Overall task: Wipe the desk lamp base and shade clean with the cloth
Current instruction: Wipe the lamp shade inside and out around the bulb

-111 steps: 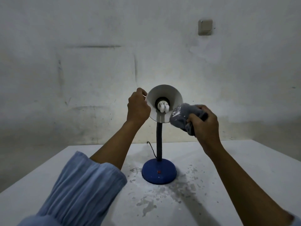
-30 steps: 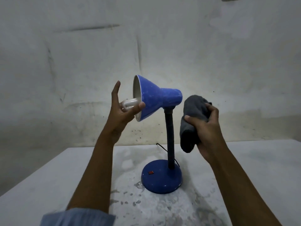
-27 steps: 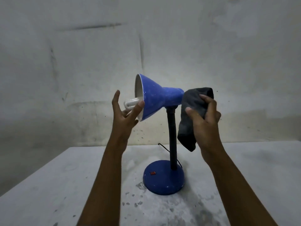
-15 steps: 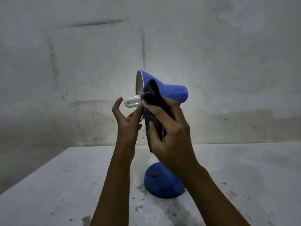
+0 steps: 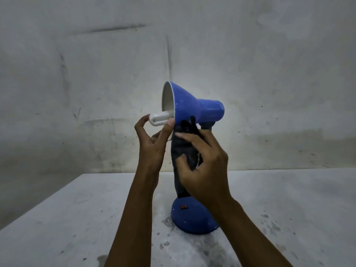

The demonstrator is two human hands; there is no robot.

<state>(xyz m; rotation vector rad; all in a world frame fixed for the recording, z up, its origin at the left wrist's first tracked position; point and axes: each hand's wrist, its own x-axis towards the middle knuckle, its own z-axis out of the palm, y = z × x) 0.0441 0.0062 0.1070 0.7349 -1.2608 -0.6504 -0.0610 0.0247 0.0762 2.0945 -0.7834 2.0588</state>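
Observation:
A blue desk lamp stands on the white table (image 5: 57,218). Its shade (image 5: 192,105) points left, with a white bulb (image 5: 159,117) sticking out. The round blue base (image 5: 192,220) carries a red switch. My right hand (image 5: 204,166) grips a dark grey cloth (image 5: 183,151) and holds it against the underside of the shade, in front of the lamp's neck, which is mostly hidden. My left hand (image 5: 152,145) is raised under the shade's rim, thumb touching the rim's lower edge, fingers spread near the bulb.
A stained pale wall (image 5: 96,74) rises right behind the table. Grey flaked patches mark the tabletop around the base (image 5: 167,222). The table's left edge runs diagonally at the lower left.
My right hand brought the cloth from behind the shade round to its near side, then slid it down to the underside. The left hand stays at the rim.

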